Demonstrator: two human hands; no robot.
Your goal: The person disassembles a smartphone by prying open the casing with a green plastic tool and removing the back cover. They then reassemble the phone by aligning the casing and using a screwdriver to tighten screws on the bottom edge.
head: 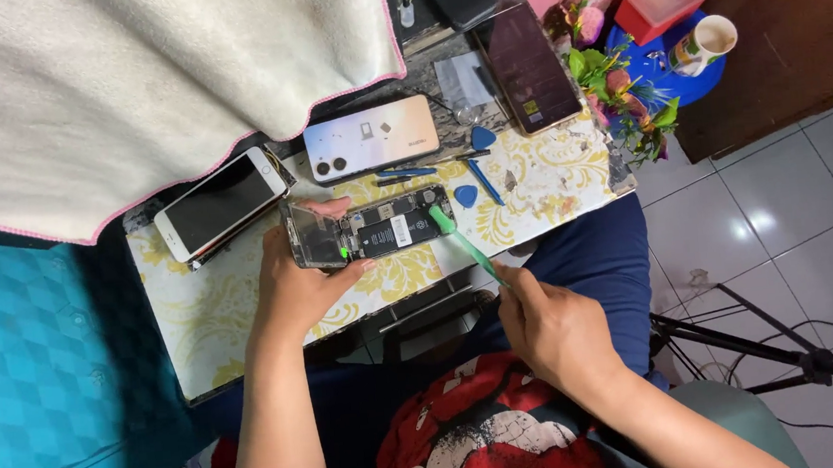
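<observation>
- The left hand (292, 285) is gripping the opened phone (371, 228) at its near end, thumb and fingers clamped across the casing, with one fingertip showing past the far edge.
- The opened phone is lying flat on the small patterned table (242, 309), its dark battery and inner parts facing up, just beyond the left fingers.
- The right hand (550, 328) is pinching a green plastic pry tool (465, 245), fingers closed together on the handle end.
- The pry tool's tip is touching the far end of the opened phone, well ahead of the right fingertips.
- A white phone (221, 203) is lying screen up just beyond the left hand's fingers.
- A pale phone back cover (371, 138) is sitting past the opened phone, farther from both hands.
- Blue picks (466, 195) and a blue-handled tool (482, 180) are resting just beyond the pry tool's tip.
- A dark phone (528, 69) is lying well beyond the right fingers, beside artificial flowers (620, 86).
- A white towel (122, 79) is hanging over the table's far side.
</observation>
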